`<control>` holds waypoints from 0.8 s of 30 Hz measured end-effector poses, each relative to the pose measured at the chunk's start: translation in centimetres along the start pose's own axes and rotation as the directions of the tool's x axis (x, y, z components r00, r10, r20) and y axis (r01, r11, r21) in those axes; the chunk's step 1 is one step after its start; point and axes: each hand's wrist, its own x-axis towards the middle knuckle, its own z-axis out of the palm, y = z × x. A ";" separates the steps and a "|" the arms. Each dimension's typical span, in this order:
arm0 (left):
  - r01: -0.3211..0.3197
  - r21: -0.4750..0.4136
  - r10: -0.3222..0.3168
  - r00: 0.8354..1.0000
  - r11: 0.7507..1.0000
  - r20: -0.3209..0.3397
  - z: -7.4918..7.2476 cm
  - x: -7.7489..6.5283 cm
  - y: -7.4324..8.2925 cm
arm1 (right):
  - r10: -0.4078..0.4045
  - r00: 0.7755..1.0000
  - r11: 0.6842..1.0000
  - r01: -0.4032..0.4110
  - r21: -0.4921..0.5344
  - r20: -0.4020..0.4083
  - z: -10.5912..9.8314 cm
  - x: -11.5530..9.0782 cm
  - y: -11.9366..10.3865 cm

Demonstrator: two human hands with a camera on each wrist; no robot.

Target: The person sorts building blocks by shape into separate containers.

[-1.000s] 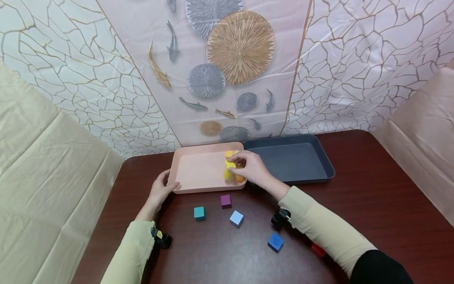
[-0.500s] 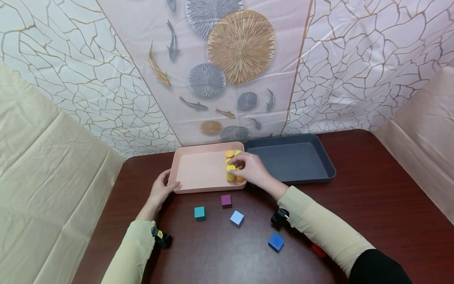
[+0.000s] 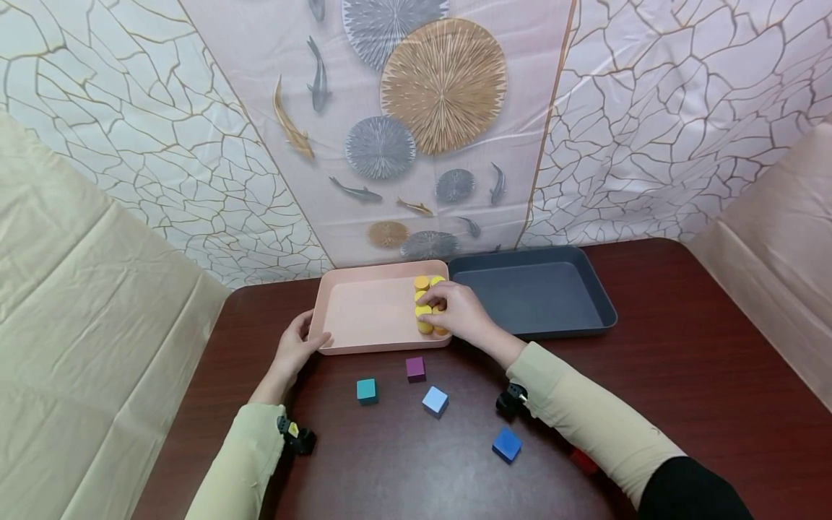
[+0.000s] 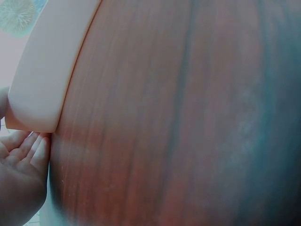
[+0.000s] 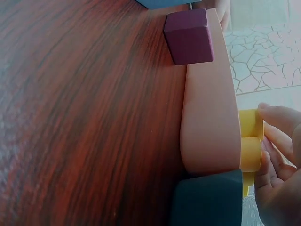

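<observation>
My left hand (image 3: pixel 292 354) grips the left end of the pink tray (image 3: pixel 364 345), thumb over the rim and fingers outside it; the left wrist view shows the fingers (image 4: pixel 40 150) at the tray's corner. At the tray's right end my right hand (image 3: pixel 464 310) pinches a yellow cylinder (image 3: pixel 425 325) that stands upright. Beside it in the tray are several yellow and orange cylinders, partly hidden by the hand, among them an orange one (image 3: pixel 422 282) at the back. In the right wrist view, the thumb touches the yellow cylinder (image 5: pixel 250 122), next to an orange-yellow one (image 5: pixel 250 154).
A dark grey tray (image 3: pixel 529 296) adjoins the pink tray on the right. On the table in front lie a teal cube (image 3: pixel 367 391), a purple cube (image 3: pixel 415 370), a light blue cube (image 3: pixel 435 401), a blue cube (image 3: pixel 507 445) and a red block (image 3: pixel 583 461) partly under the right sleeve.
The yellow cylinder in my right hand has come down and slightly right, to stand beside the others in the pink tray. My left hand stays on the tray's edge.
</observation>
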 end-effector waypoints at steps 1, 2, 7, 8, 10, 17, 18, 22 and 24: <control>-0.001 0.000 0.001 1.000 1.000 0.001 0.0 0.0 0.0 | -0.001 1.000 1.000 0.001 -0.002 0.001 0.0 0.0 0.0; -0.002 0.000 0.002 1.000 1.000 0.001 0.0 0.0 0.0 | -0.001 1.000 1.000 0.001 -0.003 0.002 0.0 0.0 -0.1; -0.001 0.002 0.001 1.000 1.000 0.002 0.0 0.0 -0.1 | -0.002 1.000 1.000 0.002 -0.003 0.007 0.1 0.0 -0.1; 0.000 0.002 0.000 1.000 1.000 0.002 0.0 0.0 -0.1 | -0.001 1.000 1.000 0.001 -0.003 0.008 0.1 0.0 0.0; 0.000 0.001 0.000 1.000 1.000 0.003 0.0 0.0 -0.1 | 0.002 1.000 1.000 -0.002 -0.001 0.009 0.1 0.0 0.0; -0.005 0.003 0.005 1.000 1.000 0.004 0.0 -0.1 -0.1 | 0.005 1.000 1.000 -0.005 -0.001 0.014 0.0 0.1 0.0; -0.006 0.004 0.006 1.000 1.000 0.004 -0.1 -0.1 -0.1 | 0.004 1.000 1.000 -0.004 -0.004 0.014 0.0 0.1 0.0; -0.010 0.003 0.010 1.000 1.000 0.005 -0.1 -0.1 0.0 | 0.000 1.000 1.000 0.000 0.000 0.009 -0.2 0.1 -0.1; -0.010 0.000 0.010 1.000 1.000 0.004 -0.1 -0.1 0.0 | -0.003 1.000 1.000 0.003 0.005 0.002 -0.2 0.1 0.0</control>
